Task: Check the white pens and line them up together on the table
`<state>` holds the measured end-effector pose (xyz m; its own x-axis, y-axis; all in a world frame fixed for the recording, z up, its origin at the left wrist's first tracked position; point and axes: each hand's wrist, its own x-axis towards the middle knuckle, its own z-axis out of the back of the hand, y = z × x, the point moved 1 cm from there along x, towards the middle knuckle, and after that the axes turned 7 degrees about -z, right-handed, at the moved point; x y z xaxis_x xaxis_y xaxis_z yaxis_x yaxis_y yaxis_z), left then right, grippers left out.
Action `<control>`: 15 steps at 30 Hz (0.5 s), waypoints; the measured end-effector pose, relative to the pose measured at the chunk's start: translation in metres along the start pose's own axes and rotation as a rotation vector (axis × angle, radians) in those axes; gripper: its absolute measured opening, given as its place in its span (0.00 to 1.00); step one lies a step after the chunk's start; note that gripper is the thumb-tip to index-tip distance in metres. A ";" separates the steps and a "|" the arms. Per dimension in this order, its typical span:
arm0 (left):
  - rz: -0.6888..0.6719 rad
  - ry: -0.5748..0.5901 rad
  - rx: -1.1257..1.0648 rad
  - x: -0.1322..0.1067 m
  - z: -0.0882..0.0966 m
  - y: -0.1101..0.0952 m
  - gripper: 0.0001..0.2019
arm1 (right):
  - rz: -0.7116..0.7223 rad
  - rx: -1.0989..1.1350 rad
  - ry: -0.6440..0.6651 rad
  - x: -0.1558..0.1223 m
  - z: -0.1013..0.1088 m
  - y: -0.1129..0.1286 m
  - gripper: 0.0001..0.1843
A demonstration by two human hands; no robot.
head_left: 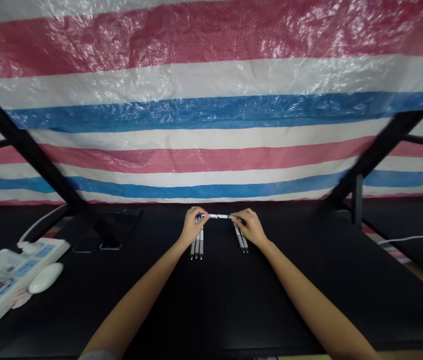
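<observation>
Between my two hands a white and grey pen (pixel 221 216) lies level, crosswise to me. My left hand (pixel 193 225) pinches its left end, and my right hand (pixel 249 226) grips the right end. Three pens (pixel 197 245) lie side by side on the black table just below my left hand, tips toward me, their far ends partly hidden by the fingers. Two more pens (pixel 242 241) lie slanted beside my right hand, with their upper parts under its fingers.
A white power strip (pixel 46 250) with plugs and a white mouse (pixel 46 278) are at the left. Dark phone-like slabs (pixel 112 240) lie behind them. Black metal bars (pixel 376 150) slope along both sides. A striped plastic sheet (pixel 211 160) hangs behind the black table (pixel 219 310).
</observation>
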<state>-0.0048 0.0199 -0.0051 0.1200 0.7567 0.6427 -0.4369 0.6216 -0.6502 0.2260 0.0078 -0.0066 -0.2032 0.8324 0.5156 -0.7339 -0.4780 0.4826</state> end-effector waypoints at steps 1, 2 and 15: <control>0.004 -0.002 0.009 0.000 0.000 0.001 0.03 | 0.000 0.006 0.006 0.000 0.000 0.001 0.15; 0.009 -0.002 0.019 0.000 -0.001 0.002 0.03 | 0.000 0.009 0.012 0.000 0.001 0.001 0.15; 0.003 0.023 -0.011 0.000 -0.001 -0.003 0.03 | -0.035 0.036 0.020 0.001 0.001 0.001 0.16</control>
<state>-0.0026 0.0183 -0.0033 0.1393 0.7630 0.6312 -0.4276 0.6213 -0.6566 0.2262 0.0080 -0.0050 -0.1908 0.8540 0.4841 -0.7172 -0.4580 0.5252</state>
